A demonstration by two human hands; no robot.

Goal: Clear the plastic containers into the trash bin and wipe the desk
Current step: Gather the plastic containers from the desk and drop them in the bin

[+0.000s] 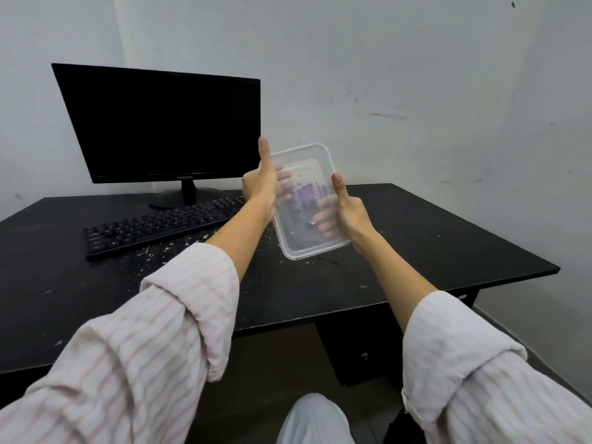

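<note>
The clear rectangular plastic container (304, 200) is in the air above the black desk (448, 238), tilted so its open side faces you, and you hold it with both hands. Your left hand (261, 184) grips its left long edge, thumb up along the rim and fingers curled behind the wall; your right hand (347, 213) grips the right edge in the same way, and the fingers show through the plastic. Something purple is seen through the container, but I cannot tell if it is inside or behind it. I judge this is the clearing step: the container is lifted and not yet thrown away. The trash bin is not in view, so the next move calls for turning to find it and carrying the container there without squeezing the thin walls. To the left, a black keyboard (160, 227) lies before a dark flat monitor (160, 123). Pale crumbs and specks (166, 251) lie on the near side of the desk, beside the keyboard, so the wiping is still to do.
</note>
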